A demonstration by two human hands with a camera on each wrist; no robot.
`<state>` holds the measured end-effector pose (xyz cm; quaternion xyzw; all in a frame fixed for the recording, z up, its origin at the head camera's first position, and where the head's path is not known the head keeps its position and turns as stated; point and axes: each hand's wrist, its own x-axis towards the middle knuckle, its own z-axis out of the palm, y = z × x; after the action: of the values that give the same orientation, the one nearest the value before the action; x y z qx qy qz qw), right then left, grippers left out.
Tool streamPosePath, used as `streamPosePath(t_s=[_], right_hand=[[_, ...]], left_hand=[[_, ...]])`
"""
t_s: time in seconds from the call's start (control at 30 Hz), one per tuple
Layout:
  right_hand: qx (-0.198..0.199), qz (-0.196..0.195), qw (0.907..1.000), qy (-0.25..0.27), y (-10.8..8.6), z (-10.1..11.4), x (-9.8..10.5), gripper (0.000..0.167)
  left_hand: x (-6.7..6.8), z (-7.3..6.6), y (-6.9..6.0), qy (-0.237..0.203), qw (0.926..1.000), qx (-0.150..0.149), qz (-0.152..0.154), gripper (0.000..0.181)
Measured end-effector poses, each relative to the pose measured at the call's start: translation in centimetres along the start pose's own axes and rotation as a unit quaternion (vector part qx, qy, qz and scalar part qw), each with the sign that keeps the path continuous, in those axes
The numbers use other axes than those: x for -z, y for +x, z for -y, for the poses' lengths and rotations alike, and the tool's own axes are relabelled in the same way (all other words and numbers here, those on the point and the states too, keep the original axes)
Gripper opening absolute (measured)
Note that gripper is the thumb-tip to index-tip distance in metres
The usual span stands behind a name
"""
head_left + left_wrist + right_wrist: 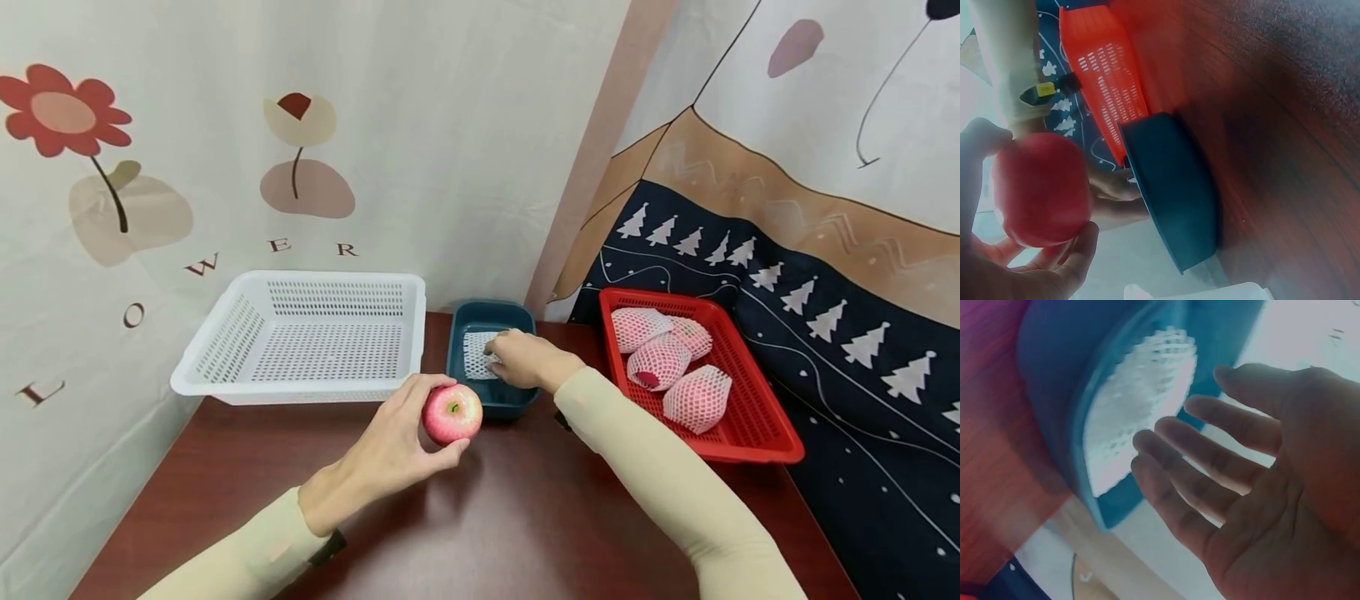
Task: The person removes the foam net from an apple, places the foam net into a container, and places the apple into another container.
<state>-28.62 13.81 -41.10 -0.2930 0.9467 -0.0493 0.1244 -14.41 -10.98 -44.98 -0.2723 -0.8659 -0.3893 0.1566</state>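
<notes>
A bare red apple [452,414] is in my left hand [390,437], its thumb and fingers curled round the sides. The left wrist view also has this apple [1044,189], close to the camera. My right hand [525,358] is over the dark blue bin [491,400]. In the right wrist view its fingers [1204,440] are spread and loosely bent, with nothing between them. A white foam net [1141,409] lies inside the bin, just beyond those fingertips. From the head view, the right fingertips partly cover the net [477,354].
Left of the bin stands a white perforated basket [300,387]. To the right, a red basket [750,446] contains several fruits in foam nets [697,400]. All stand on a dark red-brown table [517,517], with a patterned curtain [465,150] hanging behind.
</notes>
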Motion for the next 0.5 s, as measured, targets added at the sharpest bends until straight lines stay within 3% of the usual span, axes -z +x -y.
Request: streamPosePath(t_s=[0.23, 0.5], right_hand=[[0.0, -0.059, 0.9983, -0.003, -2.8, 1.4, 0.7, 0.044], [0.024, -0.119, 0.9925, -0.012, -6.8, 2.3, -0.1, 0.045]], left_hand=[[0.4, -0.1, -0.3, 0.001, 1.0, 0.008, 0.0, 0.082], [1.0, 0.0, -0.8, 0.006, 0.9999, 0.011, -0.012, 0.082]])
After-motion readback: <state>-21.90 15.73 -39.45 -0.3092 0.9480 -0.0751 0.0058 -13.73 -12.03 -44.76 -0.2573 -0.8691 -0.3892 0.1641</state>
